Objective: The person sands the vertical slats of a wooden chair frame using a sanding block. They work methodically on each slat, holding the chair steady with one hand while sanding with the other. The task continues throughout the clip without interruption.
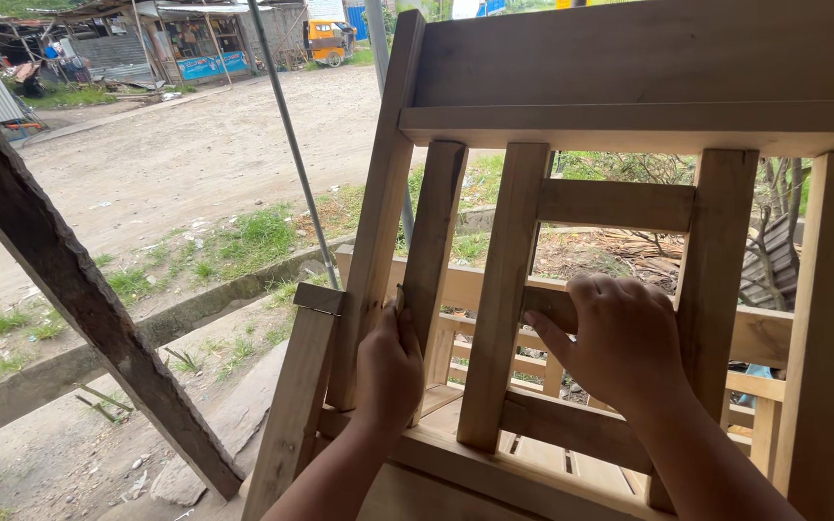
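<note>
A pale wooden frame (629,116) of upright slats and short cross pieces stands in front of me. My left hand (388,367) pinches a small thin object at the gap between the outer post (378,222) and the second slat (433,241); what the object is I cannot tell. My right hand (620,342) is curled over a horizontal rail (547,304) between the third slat (504,289) and the fourth slat (716,251), fingers wrapped on it.
A dark weathered beam (60,280) slants across the left. A thin metal pole (291,145) rises behind the frame. More wooden slatted pieces (764,338) lie behind. Beyond are a dirt road (176,145), grass and sheds.
</note>
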### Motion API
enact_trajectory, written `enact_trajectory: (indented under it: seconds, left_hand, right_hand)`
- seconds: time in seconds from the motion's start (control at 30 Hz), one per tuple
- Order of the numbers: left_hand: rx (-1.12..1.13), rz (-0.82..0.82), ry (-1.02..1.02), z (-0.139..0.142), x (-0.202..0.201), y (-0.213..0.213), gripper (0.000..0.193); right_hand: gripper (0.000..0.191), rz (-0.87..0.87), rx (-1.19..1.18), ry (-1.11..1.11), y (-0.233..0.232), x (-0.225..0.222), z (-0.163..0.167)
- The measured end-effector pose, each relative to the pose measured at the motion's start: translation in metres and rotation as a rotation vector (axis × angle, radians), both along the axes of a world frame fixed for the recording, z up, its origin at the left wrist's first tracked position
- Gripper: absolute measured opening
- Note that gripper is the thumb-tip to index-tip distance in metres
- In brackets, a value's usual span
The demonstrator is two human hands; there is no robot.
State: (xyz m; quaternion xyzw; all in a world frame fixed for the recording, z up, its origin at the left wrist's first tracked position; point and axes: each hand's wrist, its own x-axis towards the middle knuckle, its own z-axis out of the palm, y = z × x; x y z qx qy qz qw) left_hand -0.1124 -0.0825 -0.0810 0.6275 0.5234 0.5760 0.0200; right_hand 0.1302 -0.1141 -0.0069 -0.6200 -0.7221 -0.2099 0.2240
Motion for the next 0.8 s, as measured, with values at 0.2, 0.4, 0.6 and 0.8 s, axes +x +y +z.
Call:
enact_trajectory:
  seconds: [0.2, 0.4, 0.6, 0.8]
  left_hand:
    - [0.284, 0.018, 0.028, 0.058, 0.031, 0.063, 0.034]
    - [0.304, 0.044, 0.027, 0.116, 0.044, 0.137, 0.024]
    - [0.149, 0.048, 0.038, 0.031, 0.014, 0.053, 0.024]
    - [0.078, 0.008, 0.01, 0.036, 0.018, 0.053, 0.03]
  right_hand:
    - [0.063, -0.066, -0.148, 0.047, -0.003, 0.0, -0.001]
    - [0.062, -0.058, -0.077, 0.053, -0.007, -0.005, 0.006]
    - [0.064, -0.062, -0.068, 0.026, -0.01, -0.008, 0.01]
    - [0.064, -0.143, -0.217, 0.012, -0.01, -0.007, 0.011]
